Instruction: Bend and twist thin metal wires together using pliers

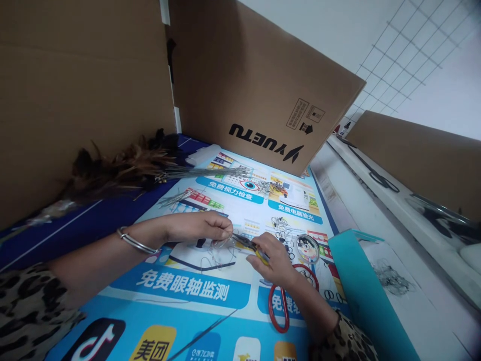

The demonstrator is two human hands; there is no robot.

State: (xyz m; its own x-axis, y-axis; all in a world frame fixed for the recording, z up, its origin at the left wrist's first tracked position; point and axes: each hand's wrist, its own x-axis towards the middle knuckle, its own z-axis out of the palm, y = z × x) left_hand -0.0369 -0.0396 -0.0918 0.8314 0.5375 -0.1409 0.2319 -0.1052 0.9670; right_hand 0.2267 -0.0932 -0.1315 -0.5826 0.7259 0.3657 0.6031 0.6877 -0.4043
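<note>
My left hand (205,226) is closed in a pinch on a thin, bent wire (221,253), whose loops hang below the fingertips. My right hand (271,258) grips pliers (259,249) with yellow and dark handles. The jaws point left and reach the wire at my left fingertips; whether they are clamped on it I cannot tell. Under my right forearm lie red-handled scissors (278,308), partly hidden by the arm. Close to the right hand are a round tin (307,249) with a cartoon picture and a pile of small wire pieces (281,228).
Brown feathers (124,163) and a bundle of straight wires (206,172) lie at the left back. Cardboard panels (263,75) stand behind and to the left. A teal box (370,296) with tangled wire (393,278) is at the right. Dark wires (203,333) lie in front.
</note>
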